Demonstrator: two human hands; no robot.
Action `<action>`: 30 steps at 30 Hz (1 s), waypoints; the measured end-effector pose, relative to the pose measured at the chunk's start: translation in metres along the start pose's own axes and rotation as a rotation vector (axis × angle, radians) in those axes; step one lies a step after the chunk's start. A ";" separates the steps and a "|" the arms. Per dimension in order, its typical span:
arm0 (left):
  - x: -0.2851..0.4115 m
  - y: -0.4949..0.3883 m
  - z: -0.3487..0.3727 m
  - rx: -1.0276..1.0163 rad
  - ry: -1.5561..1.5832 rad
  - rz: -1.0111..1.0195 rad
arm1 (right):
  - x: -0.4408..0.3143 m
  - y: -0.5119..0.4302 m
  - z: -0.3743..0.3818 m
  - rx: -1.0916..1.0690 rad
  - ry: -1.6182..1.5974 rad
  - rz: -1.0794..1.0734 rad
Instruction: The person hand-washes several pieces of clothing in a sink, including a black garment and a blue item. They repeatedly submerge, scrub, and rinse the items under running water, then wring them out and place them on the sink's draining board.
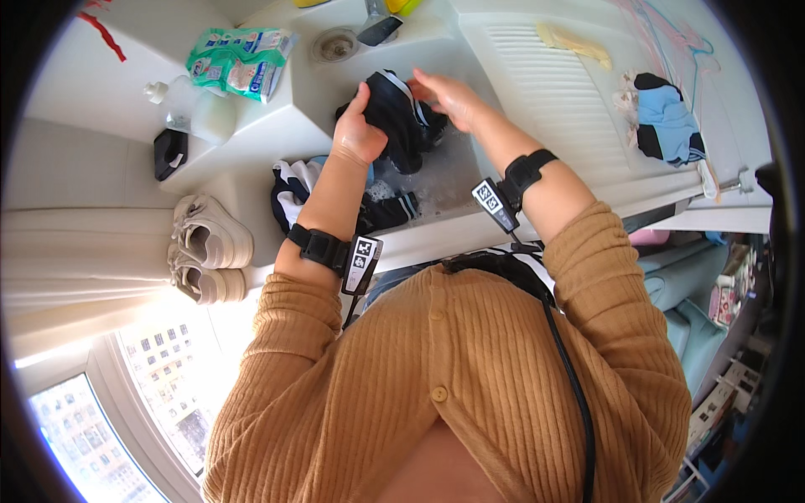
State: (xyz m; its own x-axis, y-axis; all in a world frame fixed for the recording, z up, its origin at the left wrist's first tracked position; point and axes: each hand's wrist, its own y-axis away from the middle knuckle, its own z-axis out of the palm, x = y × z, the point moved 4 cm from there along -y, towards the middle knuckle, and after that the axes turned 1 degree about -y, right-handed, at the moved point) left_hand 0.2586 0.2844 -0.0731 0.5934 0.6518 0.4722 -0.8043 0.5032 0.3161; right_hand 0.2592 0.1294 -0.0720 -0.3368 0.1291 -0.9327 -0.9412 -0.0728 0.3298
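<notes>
A wet black garment with white stripes (396, 119) hangs bunched over the basin of a white laundry sink (465, 188). My left hand (361, 129) grips its left side, thumb raised. Beside its right edge is my right hand (443, 97), fingers apart; whether the fingertips touch the cloth is hard to tell. Below, cloudy, sudsy water lies in the basin. A dark garment with a striped cuff (393, 210) rests in the water, and a white and navy garment (295, 182) lies at the basin's left, partly behind my left forearm.
Right of the basin is a ribbed washboard (547, 94) with a yellow cloth (575, 45); farther right lie blue and black clothing (670, 119) and hangers (692, 44). At left are a green packet (242, 63), a clear bottle (195, 110), a black object (170, 154) and beige shoes (210, 239). A drain (335, 46) sits behind.
</notes>
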 end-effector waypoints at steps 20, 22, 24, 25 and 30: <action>0.041 -0.011 0.008 0.061 0.206 0.264 | 0.038 -0.012 -0.021 0.259 -0.508 -0.161; 0.015 -0.022 -0.008 0.107 0.243 0.179 | 0.018 -0.004 -0.012 0.310 -0.425 -0.324; -0.009 -0.033 -0.019 0.135 0.213 0.078 | 0.006 0.012 0.012 0.245 -0.135 -0.427; -0.016 -0.037 -0.019 0.094 0.185 0.104 | -0.001 0.022 0.026 0.177 0.010 -0.544; -0.031 -0.039 -0.003 -0.069 0.327 0.067 | -0.011 0.028 0.062 0.270 0.651 -0.630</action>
State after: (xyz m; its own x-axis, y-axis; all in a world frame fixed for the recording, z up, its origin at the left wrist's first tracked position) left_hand 0.2722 0.2464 -0.1028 0.5271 0.8266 0.1973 -0.8443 0.4832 0.2317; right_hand 0.2350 0.1871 -0.0432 0.2395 -0.5173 -0.8216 -0.9465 0.0643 -0.3163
